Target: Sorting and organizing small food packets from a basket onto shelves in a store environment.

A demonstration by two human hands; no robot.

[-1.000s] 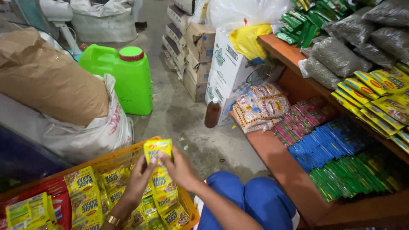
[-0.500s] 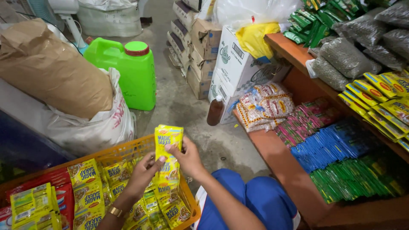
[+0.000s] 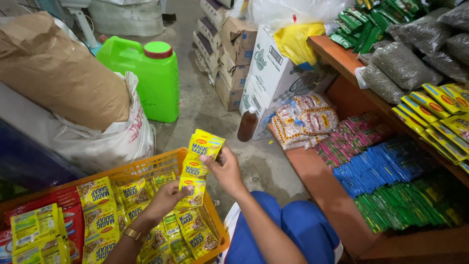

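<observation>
Fingers point(image 3: 181, 191) of the left hand point(image 3: 166, 199) pinch the strip of yellow sachets point(image 3: 198, 166) low; the right hand point(image 3: 225, 168) clamps it higher, above the orange crate point(image 3: 146, 168) rim. At 12 o'clock, bare concrete floor point(image 3: 205, 105), then a green jug point(image 3: 146, 78).

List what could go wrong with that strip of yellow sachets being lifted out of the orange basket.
The sachet strip is held only at its top by the right hand and lower down by the left hand; it might tear at a seam, or slip if either grip loosens. Its lower end trails into the packed orange basket and could snag other sachets. The brown bottle stands unguarded on the floor nearby, easy to knock over.
</observation>
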